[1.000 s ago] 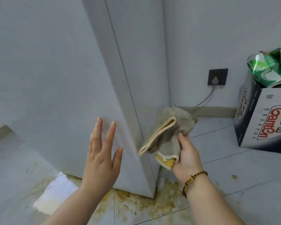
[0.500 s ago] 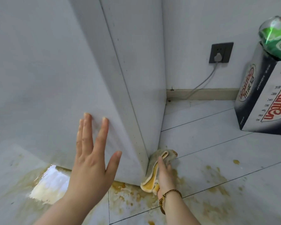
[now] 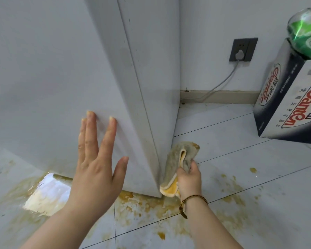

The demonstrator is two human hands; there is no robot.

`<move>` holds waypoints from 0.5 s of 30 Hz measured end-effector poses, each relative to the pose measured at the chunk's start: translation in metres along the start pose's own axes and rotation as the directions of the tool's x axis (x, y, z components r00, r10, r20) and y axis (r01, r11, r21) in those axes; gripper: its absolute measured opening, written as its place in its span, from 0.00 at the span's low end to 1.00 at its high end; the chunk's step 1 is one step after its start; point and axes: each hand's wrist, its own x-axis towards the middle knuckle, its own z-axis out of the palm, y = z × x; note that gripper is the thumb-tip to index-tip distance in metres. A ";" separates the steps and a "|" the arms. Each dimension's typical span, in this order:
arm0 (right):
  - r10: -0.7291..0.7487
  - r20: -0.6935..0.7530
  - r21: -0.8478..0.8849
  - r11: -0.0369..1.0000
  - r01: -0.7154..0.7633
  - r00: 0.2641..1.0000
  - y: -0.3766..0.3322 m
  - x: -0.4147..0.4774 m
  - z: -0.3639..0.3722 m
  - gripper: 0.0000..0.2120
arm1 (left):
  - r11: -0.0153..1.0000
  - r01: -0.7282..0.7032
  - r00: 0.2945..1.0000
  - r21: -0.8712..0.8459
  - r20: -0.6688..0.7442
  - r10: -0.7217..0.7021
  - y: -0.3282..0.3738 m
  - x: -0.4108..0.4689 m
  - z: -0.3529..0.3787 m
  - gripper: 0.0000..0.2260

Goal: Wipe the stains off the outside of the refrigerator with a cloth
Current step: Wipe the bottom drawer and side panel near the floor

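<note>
A pale grey refrigerator (image 3: 101,60) fills the left and centre of the view, seen from above and close to the floor. Its front door faces left and its narrow side panel faces right.

A folded cloth (image 3: 174,159), grey-green outside and yellow inside, lies against the bottom of the side panel, right at the front corner. The right hand (image 3: 188,180) grips it, with fingers and thumb curled round the bunched fabric. A thin braided bracelet (image 3: 194,197) circles that wrist. The left hand (image 3: 95,159) is flat and spread wide, holding nothing, its fingertips touching the door low down.

Small dark specks (image 3: 144,108) dot the door's edge strip and the side panel above the cloth. The cloth's yellow fold looks soiled. Judging from this, wiping is under way at the lowest corner, while the specks higher up remain to be cleaned. The door face looks mostly clean, though faint marks would be hard to see.

On the tiled floor (image 3: 258,177), a yellow-brown spill (image 3: 142,203) spreads under and around the refrigerator's corner, with stray drops further right. Behind, a dark wall socket (image 3: 243,49) holds a plug with a grey cable (image 3: 221,83) running down towards the refrigerator. At far right stands a printed cardboard box (image 3: 285,105) with a green plastic bottle (image 3: 305,33) sticking out of it.
</note>
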 end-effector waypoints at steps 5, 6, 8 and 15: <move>0.192 -0.014 -0.252 0.949 -0.190 0.981 0.050 0.014 0.009 0.08 | 1.000 0.003 1.000 0.019 -0.019 -0.002 0.000 -0.001 0.003 0.33; 0.219 0.013 -0.270 0.940 -0.208 0.976 0.054 0.014 0.014 0.08 | 1.000 -0.003 1.000 0.026 -0.017 0.003 0.000 -0.001 0.004 0.34; 0.228 0.040 -0.260 0.943 -0.210 0.973 0.054 0.012 0.022 0.09 | 0.999 0.008 1.000 0.039 -0.010 -0.008 -0.001 0.002 0.007 0.35; -0.034 0.157 -0.225 0.972 0.069 0.987 -0.010 -0.016 0.016 0.14 | 0.999 -0.011 1.000 0.033 -0.004 0.011 -0.002 -0.001 0.008 0.36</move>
